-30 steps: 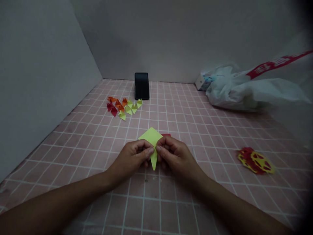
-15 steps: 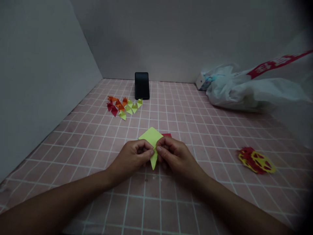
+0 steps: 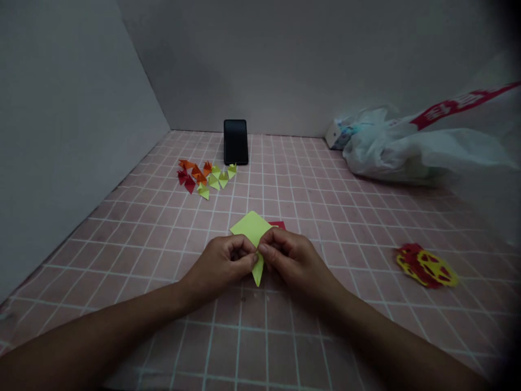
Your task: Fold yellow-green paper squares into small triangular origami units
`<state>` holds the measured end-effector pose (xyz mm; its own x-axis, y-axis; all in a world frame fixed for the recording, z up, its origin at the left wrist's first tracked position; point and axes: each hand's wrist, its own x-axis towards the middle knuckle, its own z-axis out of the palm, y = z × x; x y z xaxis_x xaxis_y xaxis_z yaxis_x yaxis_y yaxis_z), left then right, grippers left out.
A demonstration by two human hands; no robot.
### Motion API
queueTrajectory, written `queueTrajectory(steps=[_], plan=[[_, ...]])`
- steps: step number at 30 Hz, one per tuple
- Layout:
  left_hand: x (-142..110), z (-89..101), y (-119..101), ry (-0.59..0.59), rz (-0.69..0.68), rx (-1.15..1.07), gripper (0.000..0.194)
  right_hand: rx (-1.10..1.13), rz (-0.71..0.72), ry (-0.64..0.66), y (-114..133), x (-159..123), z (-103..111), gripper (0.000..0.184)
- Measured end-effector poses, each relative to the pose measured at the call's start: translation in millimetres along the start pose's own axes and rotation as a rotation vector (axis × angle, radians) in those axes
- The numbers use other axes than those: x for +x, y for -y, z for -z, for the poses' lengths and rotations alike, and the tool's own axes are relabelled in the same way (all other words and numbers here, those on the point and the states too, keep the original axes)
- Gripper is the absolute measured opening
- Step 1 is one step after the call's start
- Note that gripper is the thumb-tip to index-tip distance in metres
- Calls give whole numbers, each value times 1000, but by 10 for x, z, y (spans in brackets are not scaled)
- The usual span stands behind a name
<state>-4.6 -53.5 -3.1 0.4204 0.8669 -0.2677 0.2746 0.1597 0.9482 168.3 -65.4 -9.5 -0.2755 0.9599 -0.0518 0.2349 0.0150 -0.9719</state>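
A yellow-green sheet of origami paper (image 3: 251, 224), partly folded, lies in front of me with its narrow pointed end toward me. My left hand (image 3: 222, 264) pinches its left edge between thumb and fingers. From the other side, my right hand (image 3: 295, 260) grips the paper with thumb and forefinger, close to the left thumb. The creases between the fingertips are hidden. A piece of red paper (image 3: 278, 224) shows just behind my right hand, mostly covered.
Small folded paper pieces in red, orange and yellow-green (image 3: 199, 176) stand at the back left. Behind them leans a black phone (image 3: 235, 142). A white plastic bag (image 3: 382, 152) and a box (image 3: 336, 133) are at the back right. Red and yellow cut-outs (image 3: 425, 266) lie right.
Both hands keep their pinch on the paper. My left fingers have slid slightly toward me along the narrow end, and its tip has shifted a little nearer and right.
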Motion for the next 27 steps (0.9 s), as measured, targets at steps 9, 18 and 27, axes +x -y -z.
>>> queueTrajectory(steps=[9,18,27], plan=[[7,-4,-10,18,30,-79,17,106,-20,-24,19,15,10,28],[16,5,23,11,-36,-53,19,-77,93,-26,39,-19,7,14],[13,-8,29,19,-59,-139,16,-67,87,-131,20,-20,4,14]])
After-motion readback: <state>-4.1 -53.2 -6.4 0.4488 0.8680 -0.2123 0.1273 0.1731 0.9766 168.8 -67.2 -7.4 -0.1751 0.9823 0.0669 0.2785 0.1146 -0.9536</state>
